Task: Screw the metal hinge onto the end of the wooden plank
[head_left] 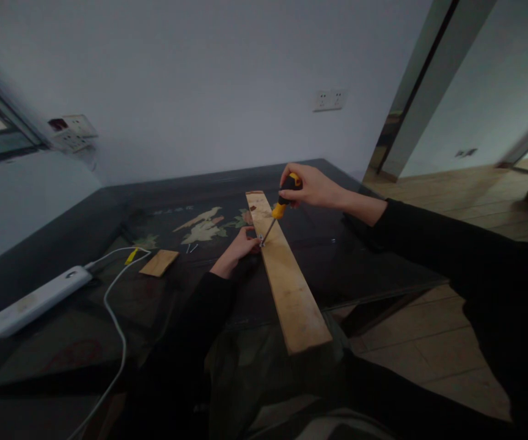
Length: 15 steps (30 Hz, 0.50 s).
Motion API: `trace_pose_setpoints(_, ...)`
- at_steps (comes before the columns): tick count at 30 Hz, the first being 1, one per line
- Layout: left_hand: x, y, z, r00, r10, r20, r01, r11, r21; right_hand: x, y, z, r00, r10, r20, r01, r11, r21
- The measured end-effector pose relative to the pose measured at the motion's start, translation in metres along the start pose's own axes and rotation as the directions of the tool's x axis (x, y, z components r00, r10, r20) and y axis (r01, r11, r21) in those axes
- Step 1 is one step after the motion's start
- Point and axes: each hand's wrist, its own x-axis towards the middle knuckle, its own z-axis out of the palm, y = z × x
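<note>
A long wooden board (286,281) lies on the dark table, its near end jutting over the front edge. My right hand (307,185) grips the yellow and black handle of a screwdriver (277,211). The shaft slants down and left, with its tip at a small metal piece (261,240) on the board's left edge. Against that edge, my left hand (242,243) pinches the small metal piece between thumb and finger. Its exact kind is too small to make out.
Two loose screws (192,248) and a small wooden block (159,263) lie left of my left hand. A white power strip (39,299) with a white cable (116,318) occupies the table's left side. The dark table (360,263) stands against a wall with sockets (329,100).
</note>
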Motion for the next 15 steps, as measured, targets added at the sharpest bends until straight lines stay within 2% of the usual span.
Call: trace_pose_setpoints(15, -0.0007, -0.0013, -0.0016, 1.000, 0.019, 0.010, -0.019, 1.000, -0.024, -0.0027, -0.0065, -0.0014, 0.999, 0.029, 0.017, -0.028, 0.999, -0.037)
